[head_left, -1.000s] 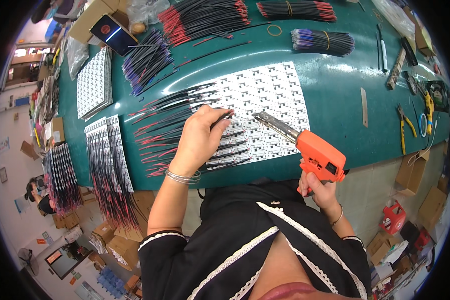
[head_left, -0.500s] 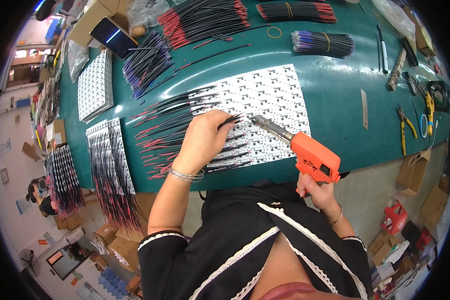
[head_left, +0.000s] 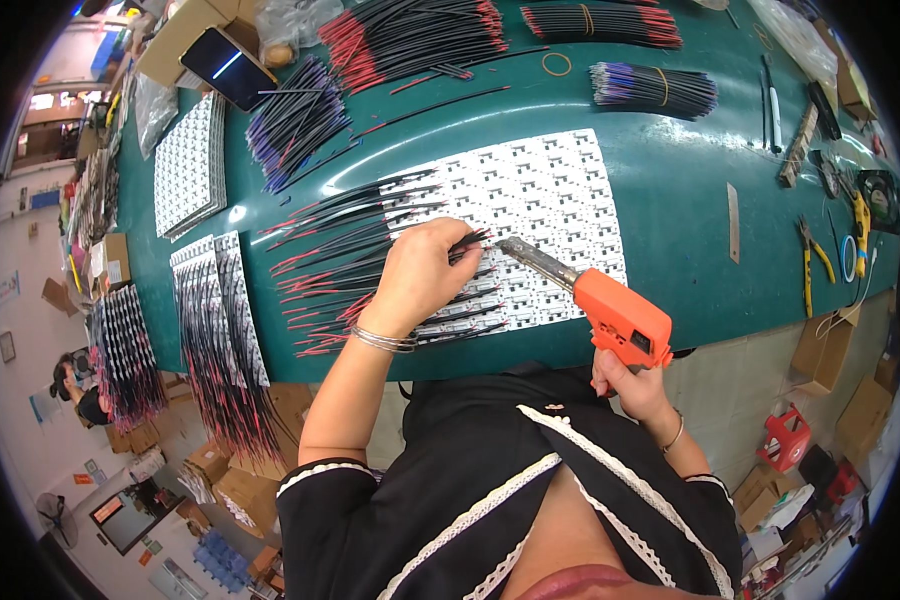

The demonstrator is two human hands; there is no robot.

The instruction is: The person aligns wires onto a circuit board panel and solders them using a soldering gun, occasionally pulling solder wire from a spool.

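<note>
Pinching black wires (head_left: 473, 238) in left hand (head_left: 420, 262), thumb and forefinger brought together on them, ends poking just past fingertips. Gripping orange soldering gun (head_left: 622, 308) in right hand (head_left: 632, 385), wrapped round the handle. Aiming metal tip (head_left: 535, 259) up and leftward from right hand, just beside left fingertips; too small to see if touching wire or sheet.

Could burn left fingertips: so close to the tip, with a right wrist slip as likely cause. Could place two wires at once: from several bunched in the pinch. Could bridge neighbouring pads: from small parts packed tight around the tip.

Under left hand and out to its right: white board sheet (head_left: 570, 185), flat on green table (head_left: 670, 190), with no clamp in sight. Could skew from a tug. Left of left hand: red-ended wires (head_left: 315, 265) in rows, trailing off the sheet. Could snag on left wrist bangles (head_left: 383, 341) and strain joints.

Further left: hanging wired sheets (head_left: 240, 285). Beyond left hand: purple-ended wire pile (head_left: 295, 125). Far right of right hand: yellow-handled pliers (head_left: 808, 260).
</note>
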